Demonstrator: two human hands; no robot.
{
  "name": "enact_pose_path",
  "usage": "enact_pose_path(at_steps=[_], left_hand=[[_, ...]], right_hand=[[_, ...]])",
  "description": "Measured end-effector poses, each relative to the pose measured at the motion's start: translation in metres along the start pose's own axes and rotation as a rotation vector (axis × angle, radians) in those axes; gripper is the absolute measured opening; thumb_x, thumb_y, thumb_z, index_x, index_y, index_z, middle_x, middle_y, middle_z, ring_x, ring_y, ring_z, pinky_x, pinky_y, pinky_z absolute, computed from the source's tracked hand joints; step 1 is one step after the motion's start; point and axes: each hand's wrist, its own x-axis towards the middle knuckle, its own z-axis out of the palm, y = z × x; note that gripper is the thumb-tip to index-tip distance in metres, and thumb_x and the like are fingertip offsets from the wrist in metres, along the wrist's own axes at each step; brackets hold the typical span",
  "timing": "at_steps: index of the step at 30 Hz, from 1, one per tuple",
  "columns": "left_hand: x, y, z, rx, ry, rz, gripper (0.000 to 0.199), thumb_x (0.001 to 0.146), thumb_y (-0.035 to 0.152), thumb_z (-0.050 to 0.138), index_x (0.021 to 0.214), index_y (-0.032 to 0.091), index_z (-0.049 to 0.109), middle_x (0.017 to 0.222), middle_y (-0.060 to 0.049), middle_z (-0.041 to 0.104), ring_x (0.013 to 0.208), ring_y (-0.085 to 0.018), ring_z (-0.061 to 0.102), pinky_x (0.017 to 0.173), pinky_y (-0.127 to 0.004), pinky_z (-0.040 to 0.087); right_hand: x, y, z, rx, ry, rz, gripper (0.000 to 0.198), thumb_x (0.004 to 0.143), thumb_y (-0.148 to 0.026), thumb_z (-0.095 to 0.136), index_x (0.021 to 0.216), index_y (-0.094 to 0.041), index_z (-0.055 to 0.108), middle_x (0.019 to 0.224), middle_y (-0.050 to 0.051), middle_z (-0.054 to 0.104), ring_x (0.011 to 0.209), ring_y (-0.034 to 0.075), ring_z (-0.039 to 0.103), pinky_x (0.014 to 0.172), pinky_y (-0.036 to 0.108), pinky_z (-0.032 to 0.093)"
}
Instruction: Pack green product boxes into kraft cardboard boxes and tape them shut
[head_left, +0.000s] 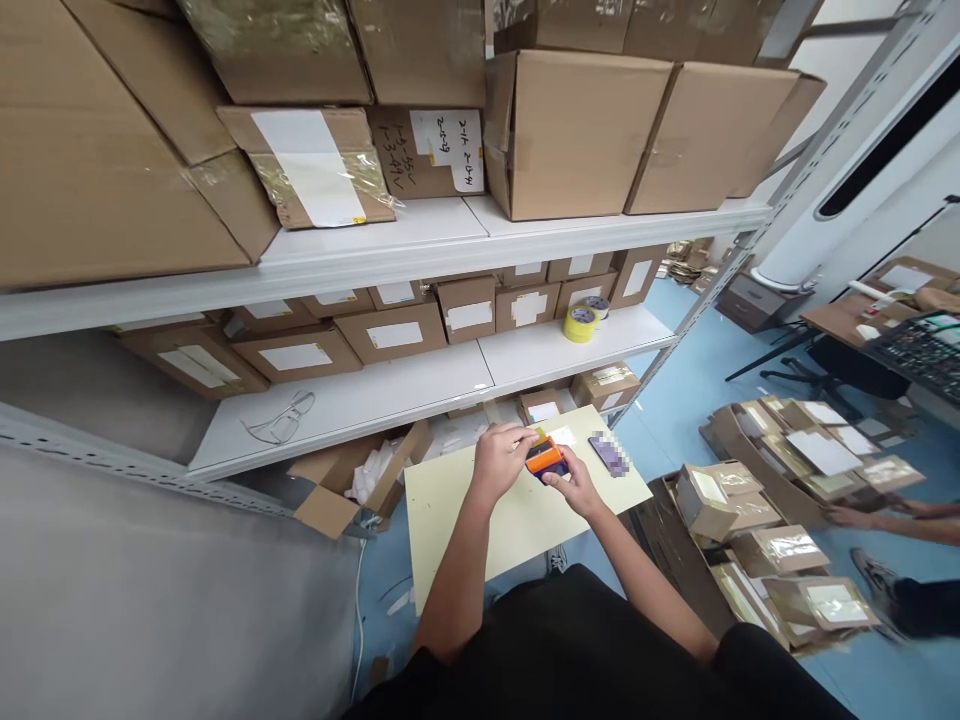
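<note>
My right hand (574, 482) is wrapped around the lower right side of a small boxy orange and dark-blue object (545, 456), whose exact kind I cannot make out. At its left edge my left hand (501, 462) is closed, fingertips pinched together; whatever is between them is too small to name. A yellow-green patch (538, 436) shows just behind the orange part. Both hands are above a pale yellow tabletop (465, 510) with a few dark specks. Right of them lies a blurred-out purple phone-like rectangle (609, 454), and a white paper (562, 435) is behind.
Shelves with cardboard boxes (585, 140) stand ahead. The middle shelf (420, 385) holds clear safety glasses (283, 418) and yellow tape (580, 323). An open carton (330, 490) is at left. Boxes (780, 552) fill the right floor, near another person's hand (851, 516).
</note>
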Motion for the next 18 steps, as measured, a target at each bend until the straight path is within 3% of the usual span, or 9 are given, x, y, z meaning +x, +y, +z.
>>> enact_pose_path(at_steps=[6,9,18], left_hand=[[0.011,0.033,-0.023,0.027,0.092,0.182,0.016,0.096,0.022,0.069,0.089,0.025,0.083,0.085,-0.002,0.079,0.079,-0.017,0.071,0.075,-0.03,0.055],[0.016,0.044,-0.031,0.053,0.066,0.233,0.016,0.096,0.022,0.069,0.089,0.025,0.083,0.085,-0.003,0.079,0.079,-0.018,0.071,0.075,-0.03,0.055],[0.012,0.052,-0.031,0.143,0.163,0.355,0.017,0.099,0.022,0.066,0.093,0.024,0.082,0.082,-0.002,0.078,0.076,-0.017,0.07,0.072,-0.03,0.054]], right_hand=[[-0.003,0.004,0.001,0.004,0.028,0.031,0.048,0.089,-0.06,0.073,0.117,-0.022,0.066,0.104,0.006,0.071,0.09,0.025,0.065,0.081,0.036,0.054],[-0.006,0.008,0.003,0.03,0.052,0.056,0.049,0.09,-0.061,0.071,0.119,-0.022,0.066,0.105,0.006,0.072,0.091,0.025,0.066,0.081,0.037,0.055],[0.003,0.003,-0.001,0.036,0.05,0.039,0.053,0.087,-0.063,0.073,0.12,-0.022,0.065,0.107,0.008,0.072,0.09,0.025,0.066,0.08,0.038,0.055]])
